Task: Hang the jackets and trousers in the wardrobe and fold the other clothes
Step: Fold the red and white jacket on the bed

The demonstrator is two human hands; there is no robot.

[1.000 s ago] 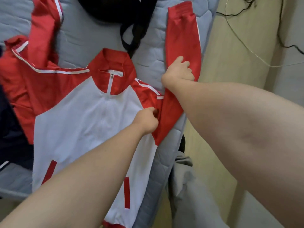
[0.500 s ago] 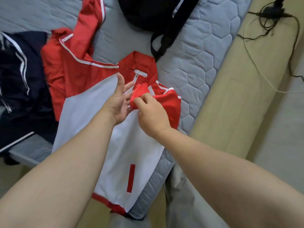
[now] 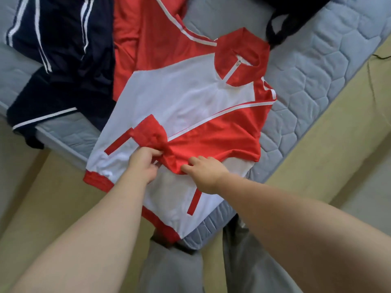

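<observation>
**Head cam: both hands on the folded-over sleeve of the red and white jacket**

So from the head view, the red and white jacket (image 3: 190, 98) is lying front-up on the bed (image 3: 317, 70). Its collar (image 3: 241, 58) points to about 1 o'clock and its hem hangs off the mattress edge toward 6. One red sleeve (image 3: 222, 134) is folded across the chest, running down to 8 o'clock and ending in a scrunched cuff (image 3: 148, 132). The left hand (image 3: 146, 163) has its fingers curled round the sleeve just below that cuff. The right hand (image 3: 208, 174), just at its 3 o'clock, pinches the sleeve's lower edge, thumb at the edge and fingers on top. A navy garment (image 3: 63, 60) with white stripes is bunched at 10 o'clock, touching the jacket. A black bag (image 3: 296, 9) sits at 1 o'clock, right by the collar.
</observation>
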